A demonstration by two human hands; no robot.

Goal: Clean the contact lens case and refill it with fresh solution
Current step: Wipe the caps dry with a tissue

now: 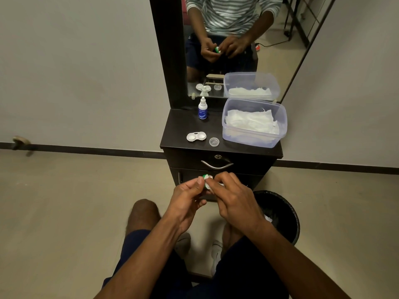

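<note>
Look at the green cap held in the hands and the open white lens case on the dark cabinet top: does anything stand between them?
Nothing visible does. The green cap, pinched between the left hand and right hand, is held below the cabinet's front edge; the open white lens case lies near that edge, the small clear cup beside it.

lens case: white, open, flat on cabinet top | solution bottle: upright behind it | green cap: held

I see soft, dim, even indoor light with weak shadows. The wide lens bends the baseboard and the mirror frame toward the edges. My hands at lower centre look slightly soft; corners darken a little.
</note>
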